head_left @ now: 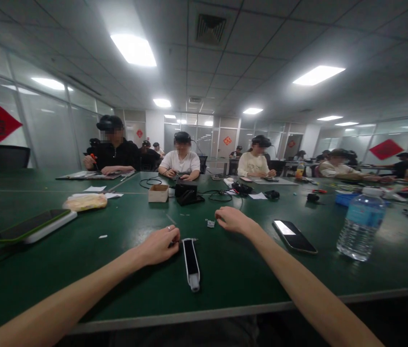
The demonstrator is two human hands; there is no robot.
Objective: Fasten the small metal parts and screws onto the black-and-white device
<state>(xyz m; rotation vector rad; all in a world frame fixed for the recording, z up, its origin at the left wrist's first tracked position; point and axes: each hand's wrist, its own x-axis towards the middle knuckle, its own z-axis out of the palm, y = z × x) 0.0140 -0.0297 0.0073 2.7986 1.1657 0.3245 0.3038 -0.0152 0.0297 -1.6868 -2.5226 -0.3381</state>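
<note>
My left hand (158, 245) rests on the green table (232, 270) with its fingers curled, touching the top end of a slim black and white device (191, 262) that lies pointing toward me. What the fingers pinch, if anything, is hidden. My right hand (233, 219) lies further out with its fingers curled inward, right beside a small grey part (210, 223). Whether it touches the part is unclear.
A black phone (294, 236) and a water bottle (361, 224) lie to the right. A tablet in a green case (32, 225) and a plastic bag (85, 201) are on the left. A cardboard box (158, 193), a black box (186, 193) and cables sit ahead. Several people work opposite.
</note>
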